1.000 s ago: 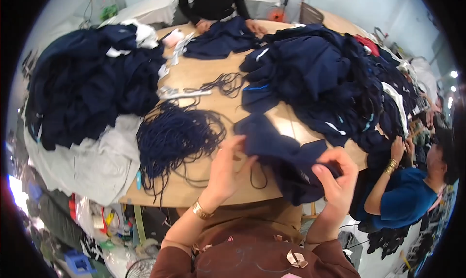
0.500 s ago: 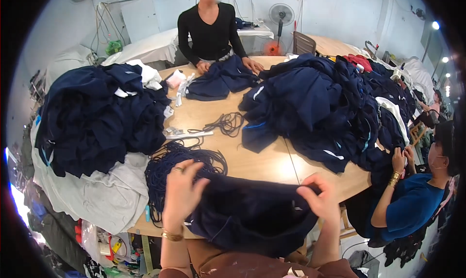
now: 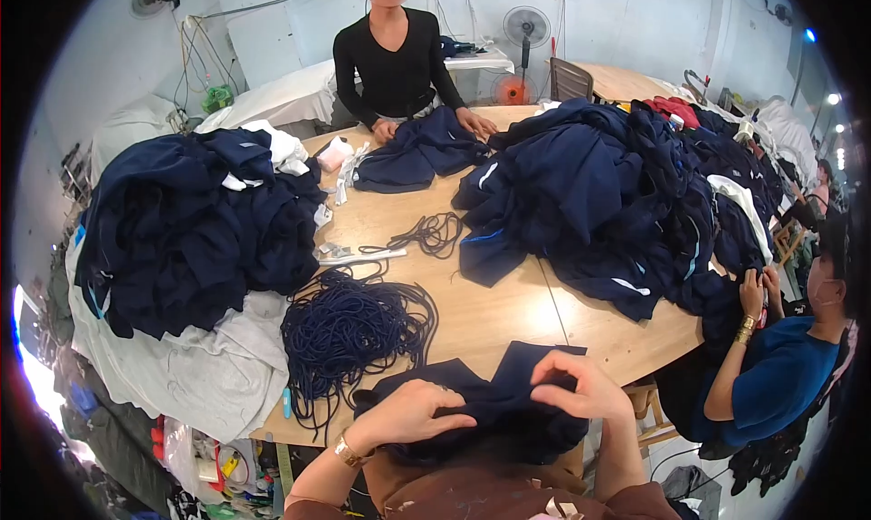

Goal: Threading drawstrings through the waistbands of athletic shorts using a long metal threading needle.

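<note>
Head view: you stand at the near edge of a large round wooden table (image 3: pixel 508 316), and everything else sits around it. Largest is the heap of dark navy garments (image 3: pixel 626 193) on its right half; a second navy pile (image 3: pixel 190 225) lies at its left edge over pale grey cloth (image 3: pixel 195 375). Across the table, a person in a black top (image 3: pixel 395 62) presses both hands on another navy piece (image 3: pixel 417 157); at the right rim a person in a blue shirt (image 3: pixel 780 375) handles fabric. Nearer you, left of centre, lies a tangle of dark blue cord (image 3: pixel 349 334). At the near edge your folded navy garment (image 3: pixel 504 402) rests — your left hand (image 3: pixel 413 416) is closed over its left part, your right hand (image 3: pixel 576 388) pinches its upper right fold.
</note>
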A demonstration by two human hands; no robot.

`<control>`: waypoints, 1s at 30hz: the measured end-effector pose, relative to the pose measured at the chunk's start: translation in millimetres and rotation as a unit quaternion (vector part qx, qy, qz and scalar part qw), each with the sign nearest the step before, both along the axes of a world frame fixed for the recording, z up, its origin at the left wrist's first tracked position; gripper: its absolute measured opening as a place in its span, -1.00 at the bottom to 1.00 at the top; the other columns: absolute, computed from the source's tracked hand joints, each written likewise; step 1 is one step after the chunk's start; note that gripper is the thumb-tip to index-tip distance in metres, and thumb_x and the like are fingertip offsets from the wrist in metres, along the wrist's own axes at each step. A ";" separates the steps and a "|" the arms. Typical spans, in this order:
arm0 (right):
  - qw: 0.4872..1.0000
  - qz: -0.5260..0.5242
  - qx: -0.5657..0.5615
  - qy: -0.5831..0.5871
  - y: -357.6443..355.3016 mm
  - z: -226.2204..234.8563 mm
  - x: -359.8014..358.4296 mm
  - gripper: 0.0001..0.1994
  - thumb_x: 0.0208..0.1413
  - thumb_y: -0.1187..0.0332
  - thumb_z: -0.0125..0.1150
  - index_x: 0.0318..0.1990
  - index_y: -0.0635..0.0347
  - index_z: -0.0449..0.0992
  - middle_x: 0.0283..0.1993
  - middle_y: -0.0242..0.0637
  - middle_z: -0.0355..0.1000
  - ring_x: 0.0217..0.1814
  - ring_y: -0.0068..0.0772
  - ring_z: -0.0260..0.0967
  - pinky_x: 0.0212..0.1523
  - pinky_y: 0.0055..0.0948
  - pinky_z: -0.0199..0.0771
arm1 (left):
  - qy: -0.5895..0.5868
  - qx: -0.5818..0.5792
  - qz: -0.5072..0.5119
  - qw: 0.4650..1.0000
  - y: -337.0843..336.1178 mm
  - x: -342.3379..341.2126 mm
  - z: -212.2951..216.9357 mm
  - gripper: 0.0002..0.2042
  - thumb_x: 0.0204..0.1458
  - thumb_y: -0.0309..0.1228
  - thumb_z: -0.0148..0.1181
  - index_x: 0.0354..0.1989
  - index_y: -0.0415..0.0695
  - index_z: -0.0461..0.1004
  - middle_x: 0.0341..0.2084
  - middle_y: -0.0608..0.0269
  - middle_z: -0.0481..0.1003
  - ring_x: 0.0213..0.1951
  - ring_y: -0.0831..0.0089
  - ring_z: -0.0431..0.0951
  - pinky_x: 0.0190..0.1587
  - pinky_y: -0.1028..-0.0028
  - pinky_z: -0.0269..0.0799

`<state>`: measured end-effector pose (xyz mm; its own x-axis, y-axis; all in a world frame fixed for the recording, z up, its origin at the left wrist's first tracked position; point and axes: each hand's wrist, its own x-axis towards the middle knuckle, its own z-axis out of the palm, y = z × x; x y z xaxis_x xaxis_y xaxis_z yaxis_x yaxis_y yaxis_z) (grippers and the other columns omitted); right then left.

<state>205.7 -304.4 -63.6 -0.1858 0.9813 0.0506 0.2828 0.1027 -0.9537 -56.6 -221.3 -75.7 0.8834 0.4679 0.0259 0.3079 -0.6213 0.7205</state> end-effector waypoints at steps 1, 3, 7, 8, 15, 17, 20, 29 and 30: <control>0.999 0.042 0.019 -0.026 3.8 -0.7 -5.4 -0.76 -0.10 0.41 0.36 -0.26 0.22 0.48 -0.31 -0.39 0.43 -0.27 -0.57 0.36 -0.20 -0.58 0.35 | 0.036 0.020 -0.016 0.999 -1.8 1.1 -4.0 -0.64 0.03 -0.16 0.18 -0.57 -0.24 0.40 -0.63 -0.01 0.41 -0.47 0.04 0.45 -0.44 0.27 0.32; 0.983 0.115 0.104 -0.102 12.3 -9.1 -13.7 -0.51 -0.17 0.30 0.45 -0.03 0.20 0.45 -0.10 -0.25 0.44 -0.08 -0.39 0.40 -0.06 -0.48 0.38 | 0.040 0.020 -0.018 0.999 -10.0 6.2 -9.3 -0.71 0.03 -0.22 0.16 -0.52 -0.22 0.42 -0.60 -0.02 0.43 -0.43 0.03 0.47 -0.40 0.25 0.34; 0.988 0.146 0.008 -0.048 13.7 -17.8 -43.3 -0.24 -0.24 0.19 0.49 0.19 0.12 0.29 -0.02 -0.18 0.43 0.03 -0.29 0.39 0.01 -0.40 0.38 | -0.011 -0.028 0.002 1.000 -26.4 25.2 -22.7 -0.83 -0.02 -0.39 0.13 -0.42 -0.27 0.41 -0.52 -0.07 0.44 -0.40 0.00 0.47 -0.33 0.22 0.37; 0.985 0.120 0.079 -0.094 11.5 -19.8 -48.0 -0.18 -0.28 0.14 0.50 0.21 0.11 0.27 -0.03 -0.15 0.43 0.02 -0.21 0.41 0.01 -0.37 0.38 | -0.050 -0.048 0.028 0.997 -28.2 29.1 -31.4 -0.84 -0.03 -0.42 0.14 -0.40 -0.29 0.40 -0.50 -0.08 0.43 -0.39 -0.01 0.47 -0.32 0.22 0.37; 0.951 0.044 0.093 -0.291 29.9 -12.3 -44.6 -0.06 -0.23 0.20 0.39 0.35 -0.06 -0.05 -0.04 -0.14 0.34 -0.02 -0.05 0.37 -0.12 -0.21 0.43 | -0.116 0.034 0.147 0.982 -18.8 23.6 -32.6 -0.86 -0.09 -0.47 0.21 -0.40 -0.21 0.38 -0.48 0.01 0.42 -0.38 0.04 0.46 -0.34 0.24 0.39; 0.913 -0.094 0.124 -0.376 35.6 -13.4 -24.3 -0.06 -0.28 0.55 0.21 0.35 -0.09 -0.09 -0.04 -0.10 0.31 -0.10 0.05 0.36 -0.22 -0.14 0.44 | -0.114 0.115 0.215 0.963 -4.8 11.9 -14.9 -0.83 -0.10 -0.42 0.26 -0.47 -0.21 0.38 -0.53 0.05 0.41 -0.42 0.06 0.46 -0.39 0.27 0.38; 0.866 -0.246 0.117 -0.419 41.0 -23.6 22.5 -0.12 -0.34 0.65 0.18 0.28 -0.06 0.06 0.00 -0.11 0.29 -0.09 0.05 0.36 -0.21 -0.14 0.44 | -0.077 0.235 0.332 0.910 23.2 -27.7 6.6 -0.78 -0.12 -0.39 0.30 -0.55 -0.21 0.36 -0.59 0.06 0.37 -0.49 0.07 0.41 -0.45 0.28 0.32; 0.935 -0.102 0.026 -0.339 15.3 -7.8 -5.8 -0.26 -0.22 0.55 0.24 0.23 0.00 0.15 0.05 -0.16 0.29 -0.12 -0.19 0.41 -0.05 -0.26 0.36 | -0.101 0.418 0.344 0.835 88.4 -44.8 42.9 -0.74 -0.07 -0.31 0.27 -0.55 -0.19 0.34 -0.60 0.07 0.38 -0.54 0.11 0.41 -0.49 0.27 0.33; 0.932 -0.112 0.115 -0.325 20.1 -1.7 -13.2 -0.30 -0.18 0.46 0.28 0.21 0.03 0.18 0.05 -0.13 0.28 -0.08 -0.12 0.38 0.00 -0.26 0.33 | -0.071 0.391 0.279 0.874 79.4 -26.7 42.4 -0.73 -0.06 -0.27 0.26 -0.53 -0.18 0.34 -0.59 0.09 0.40 -0.56 0.14 0.42 -0.52 0.30 0.35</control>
